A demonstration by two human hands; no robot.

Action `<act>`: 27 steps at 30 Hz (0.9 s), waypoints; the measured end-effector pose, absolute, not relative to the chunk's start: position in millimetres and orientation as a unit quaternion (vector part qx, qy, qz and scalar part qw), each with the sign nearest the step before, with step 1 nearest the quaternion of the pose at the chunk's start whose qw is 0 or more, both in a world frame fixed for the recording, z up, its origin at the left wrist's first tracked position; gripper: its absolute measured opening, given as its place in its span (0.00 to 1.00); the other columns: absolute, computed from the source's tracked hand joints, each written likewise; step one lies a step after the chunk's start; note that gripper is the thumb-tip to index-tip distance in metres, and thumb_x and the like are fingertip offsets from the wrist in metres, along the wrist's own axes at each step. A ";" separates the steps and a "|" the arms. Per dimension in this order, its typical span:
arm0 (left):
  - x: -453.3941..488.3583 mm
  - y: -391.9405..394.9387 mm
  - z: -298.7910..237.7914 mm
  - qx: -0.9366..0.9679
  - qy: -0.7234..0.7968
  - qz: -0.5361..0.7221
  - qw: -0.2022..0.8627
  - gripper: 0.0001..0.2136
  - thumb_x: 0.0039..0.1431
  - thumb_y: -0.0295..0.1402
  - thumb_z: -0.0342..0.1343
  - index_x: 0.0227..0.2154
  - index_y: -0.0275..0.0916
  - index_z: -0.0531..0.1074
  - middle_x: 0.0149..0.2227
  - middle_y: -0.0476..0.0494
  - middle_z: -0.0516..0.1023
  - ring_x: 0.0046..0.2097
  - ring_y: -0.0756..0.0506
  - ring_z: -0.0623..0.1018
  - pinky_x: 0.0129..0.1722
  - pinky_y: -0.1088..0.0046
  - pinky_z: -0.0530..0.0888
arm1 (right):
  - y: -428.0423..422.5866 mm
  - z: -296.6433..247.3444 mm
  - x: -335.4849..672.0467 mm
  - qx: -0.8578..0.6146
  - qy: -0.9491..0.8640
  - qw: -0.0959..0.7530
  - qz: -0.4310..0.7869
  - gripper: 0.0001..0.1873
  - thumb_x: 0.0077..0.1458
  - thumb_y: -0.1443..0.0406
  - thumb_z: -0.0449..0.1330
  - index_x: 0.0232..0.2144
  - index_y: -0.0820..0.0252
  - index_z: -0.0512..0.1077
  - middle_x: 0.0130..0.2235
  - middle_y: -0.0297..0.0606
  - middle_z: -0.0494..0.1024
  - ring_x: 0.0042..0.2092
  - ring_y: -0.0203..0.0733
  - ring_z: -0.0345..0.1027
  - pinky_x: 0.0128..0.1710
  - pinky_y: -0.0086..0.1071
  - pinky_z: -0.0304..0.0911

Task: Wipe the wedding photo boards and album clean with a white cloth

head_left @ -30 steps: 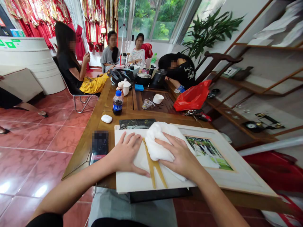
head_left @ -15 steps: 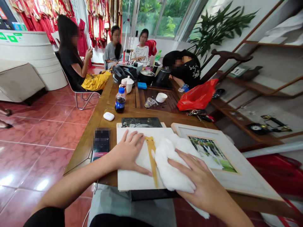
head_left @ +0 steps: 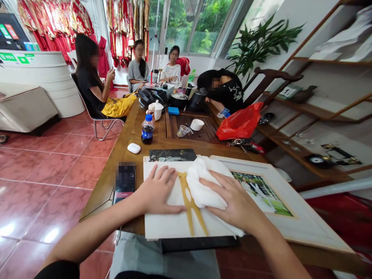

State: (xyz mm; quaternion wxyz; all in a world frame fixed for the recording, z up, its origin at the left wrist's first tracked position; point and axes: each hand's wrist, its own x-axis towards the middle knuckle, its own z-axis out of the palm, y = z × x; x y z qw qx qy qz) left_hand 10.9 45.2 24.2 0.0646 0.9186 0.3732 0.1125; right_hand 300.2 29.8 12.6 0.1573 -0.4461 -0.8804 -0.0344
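Observation:
My left hand (head_left: 159,190) lies flat with its fingers spread on a white board (head_left: 158,226) at the table's near edge. Beside its thumb, a flat gold piece with two long prongs (head_left: 190,217) shows on the board; whether it is loose or fixed I cannot tell. My right hand (head_left: 232,195) grips a bunched white cloth (head_left: 200,182), pressed on the board over the gold piece's right side. The cloth's loose end hangs toward the near right edge. A dark photo panel (head_left: 174,155) sticks out beyond the board's far edge.
A framed photo (head_left: 296,224) lies to the right. A phone (head_left: 125,180), a white earbud case (head_left: 134,148) and a cola bottle (head_left: 147,130) are on the left. Farther off are a white bowl (head_left: 197,124), a red plastic bag (head_left: 241,122) and several seated people.
My right hand has pushed the cloth away from me and slightly left. More of the gold piece now shows, including its second prong. My left hand keeps its place on the board.

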 end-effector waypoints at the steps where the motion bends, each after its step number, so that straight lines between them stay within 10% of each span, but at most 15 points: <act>1: 11.8 45.0 25.3 0.915 0.382 0.111 0.064 0.40 0.64 0.59 0.46 0.67 0.30 0.56 0.68 0.29 0.60 0.70 0.31 0.58 0.70 0.47 0.47 | 24.3 13.6 300.4 -0.439 -0.884 0.157 -0.034 0.30 0.56 0.54 0.61 0.60 0.50 0.71 0.63 0.49 0.69 0.63 0.62 0.62 0.57 0.57 0.60; 7: 15.2 45.4 31.3 0.876 0.467 0.101 0.066 0.24 0.69 0.35 0.41 0.64 0.34 0.61 0.66 0.32 0.63 0.69 0.34 0.60 0.69 0.44 0.52 | -6.5 21.4 297.2 -0.350 -0.922 0.166 -0.026 0.33 0.46 0.57 0.64 0.56 0.53 0.72 0.63 0.54 0.67 0.63 0.65 0.61 0.58 0.59 0.55; 13: 11.4 52.0 28.9 0.824 0.555 0.111 0.020 0.24 0.68 0.34 0.41 0.65 0.35 0.60 0.66 0.28 0.62 0.67 0.29 0.60 0.64 0.35 0.54 | -11.5 20.9 297.3 -0.344 -0.924 0.163 -0.018 0.34 0.42 0.59 0.63 0.56 0.53 0.72 0.63 0.52 0.68 0.62 0.65 0.62 0.58 0.58 0.53; 27: 10.7 53.7 30.3 0.829 0.551 0.100 0.018 0.24 0.67 0.32 0.41 0.64 0.34 0.58 0.63 0.29 0.65 0.63 0.31 0.64 0.56 0.50 0.67 | -5.6 41.4 253.4 -0.297 -0.947 0.123 0.014 0.36 0.43 0.56 0.64 0.57 0.52 0.70 0.60 0.55 0.71 0.64 0.66 0.59 0.58 0.62 0.49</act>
